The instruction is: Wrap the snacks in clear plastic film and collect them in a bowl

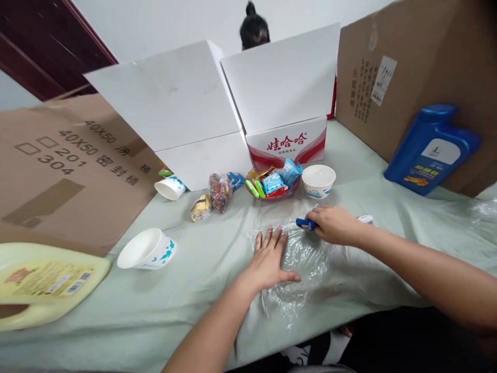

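My left hand [269,259] lies flat with its fingers spread on a crumpled sheet of clear plastic film [306,259], pressing it to the cloth. Just right of it, my right hand [334,224] is closed around a small blue tool [306,224], perhaps a cutter. Its end pokes out to the left over the film's upper edge; the rest is hidden in my fingers. Beyond the hands stands a pinkish bowl [275,194] full of wrapped snacks. A white paper cup [318,181] stands upright beside the bowl. Behind my right wrist a small white object [365,218] shows partly.
Wrapped snacks [219,191] lie left of the bowl. Two paper cups, one tipped [171,187] and one tilted [147,249], sit further left. A yellow bottle [50,285], a blue jug [430,150], cardboard boxes [388,77] and white boxes [283,88] surround the cloth. Behind them, a person's head [254,28] shows.
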Available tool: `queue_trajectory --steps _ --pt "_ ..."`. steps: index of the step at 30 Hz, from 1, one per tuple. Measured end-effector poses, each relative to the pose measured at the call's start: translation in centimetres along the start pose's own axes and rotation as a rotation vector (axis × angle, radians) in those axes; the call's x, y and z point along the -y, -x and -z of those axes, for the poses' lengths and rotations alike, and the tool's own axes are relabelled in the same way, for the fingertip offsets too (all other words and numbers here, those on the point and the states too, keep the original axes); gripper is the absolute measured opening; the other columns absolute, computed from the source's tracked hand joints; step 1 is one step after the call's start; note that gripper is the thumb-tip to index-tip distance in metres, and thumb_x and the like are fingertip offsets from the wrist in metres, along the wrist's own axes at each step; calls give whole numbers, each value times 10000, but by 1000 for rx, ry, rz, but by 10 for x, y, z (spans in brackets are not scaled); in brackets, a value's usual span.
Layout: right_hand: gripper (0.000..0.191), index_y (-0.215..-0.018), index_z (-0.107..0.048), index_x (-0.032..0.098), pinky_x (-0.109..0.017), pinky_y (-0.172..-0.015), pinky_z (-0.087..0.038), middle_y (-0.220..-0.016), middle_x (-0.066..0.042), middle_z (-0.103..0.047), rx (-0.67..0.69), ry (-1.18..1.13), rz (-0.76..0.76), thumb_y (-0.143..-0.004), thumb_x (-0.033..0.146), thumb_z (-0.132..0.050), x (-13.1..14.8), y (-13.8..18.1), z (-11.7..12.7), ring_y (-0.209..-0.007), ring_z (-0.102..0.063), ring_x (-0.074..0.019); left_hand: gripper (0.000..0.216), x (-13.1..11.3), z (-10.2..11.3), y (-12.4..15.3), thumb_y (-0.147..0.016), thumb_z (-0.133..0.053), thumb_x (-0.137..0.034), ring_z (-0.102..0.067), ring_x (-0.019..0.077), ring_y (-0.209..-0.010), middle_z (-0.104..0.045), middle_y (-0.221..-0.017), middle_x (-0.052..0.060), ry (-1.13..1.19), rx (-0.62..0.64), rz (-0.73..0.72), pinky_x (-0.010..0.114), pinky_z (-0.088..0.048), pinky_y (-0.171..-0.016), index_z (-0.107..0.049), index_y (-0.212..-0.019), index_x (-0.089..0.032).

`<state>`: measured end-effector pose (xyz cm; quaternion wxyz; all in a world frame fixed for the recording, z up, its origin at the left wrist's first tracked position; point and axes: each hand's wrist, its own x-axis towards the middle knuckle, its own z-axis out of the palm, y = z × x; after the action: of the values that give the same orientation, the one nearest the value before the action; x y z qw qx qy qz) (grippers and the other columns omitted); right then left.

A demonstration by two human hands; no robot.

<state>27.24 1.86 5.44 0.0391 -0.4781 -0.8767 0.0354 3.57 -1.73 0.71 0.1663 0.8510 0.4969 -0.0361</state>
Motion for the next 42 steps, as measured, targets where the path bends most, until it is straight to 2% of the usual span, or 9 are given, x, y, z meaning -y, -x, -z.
queue_trajectory --steps 7,15,19,24,26,34,38,40,42 --pt "248 -979 -675 178 -265 -686 -454 -880 -35 -715 -333 -422 -307 -792 176 -512 -19 -72 48 -804 -645 -202 1179 5 -4 -1 -588 -682 -782 7 409 -1476 -110 -1611 174 23 -26 -39 642 -15 -1163 -265 -1518 -189" --pt "482 -1279 -586 114 -368 -1068 -369 -1334 -150 -577 -432 -316 -18 -822 252 -648 -1 -145 57 -1263 -493 -258 1152 -2 2 1 -604 -726 -721 25 394 -1477 -102 -1614 155 5 16 -2 631 -15 -1170 -270 -1516 -185" --pt "286 -1143 -659 127 -356 -940 -442 -1133 -124 -680 -381 -296 94 -898 212 -541 21 -115 45 -1076 -599 -236 1143 0 0 1 -598 -730 -720 11 403 -1476 -122 -1609 168 23 -10 -20 638 -22 -1166 -288 -1511 -192" --pt "265 -1092 -686 164 -322 -798 -470 -1041 -111 -694 95 -126 218 -859 270 -616 36 -50 10 -948 -639 -240 1130 15 6 2 -594 -739 -708 -9 388 -1482 -143 -1609 160 40 4 -84 625 -43 -1169 -296 -1509 -214" --pt "389 -1137 -668 154 -355 -827 -472 -1104 -143 -662 164 -12 178 -793 330 -711 35 -28 -6 -1024 -610 -287 1129 25 13 3 -569 -764 -691 -23 379 -1485 -148 -1611 146 39 37 -92 620 -35 -1169 -318 -1499 -233" --pt "662 -1239 -612 179 -456 -938 -446 -1284 -164 -574 48 -52 88 -701 529 -775 24 9 -35 -1168 -515 -348 773 77 31 5 -775 -677 -538 -128 344 -1485 -223 -1600 126 46 -12 111 601 -94 -1163 -412 -1447 -259" --pt "519 -1219 -623 153 -468 -997 -421 -1319 -180 -558 -24 -196 121 -802 449 -709 13 16 -31 -1217 -498 -337 461 85 36 4 -850 -603 -361 -308 388 -1410 -393 -1502 177 -17 -324 299 595 -215 -1130 -586 -1275 -182" --pt "406 -1207 -627 160 -444 -1003 -426 -1285 -166 -587 -75 -341 151 -902 425 -591 5 21 -21 -1198 -525 -294 317 77 41 8 -853 -580 -309 -456 343 -1292 -533 -1349 159 37 -516 260 506 -330 -1093 -649 -1131 -172" --pt "397 -1199 -626 176 -399 -954 -461 -1199 -134 -634 -67 -513 180 -935 457 -531 -3 26 -9 -1110 -580 -246 209 63 46 17 -878 -549 -327 -575 260 -1096 -626 -1120 102 200 -529 116 393 -444 -981 -669 -979 -189"
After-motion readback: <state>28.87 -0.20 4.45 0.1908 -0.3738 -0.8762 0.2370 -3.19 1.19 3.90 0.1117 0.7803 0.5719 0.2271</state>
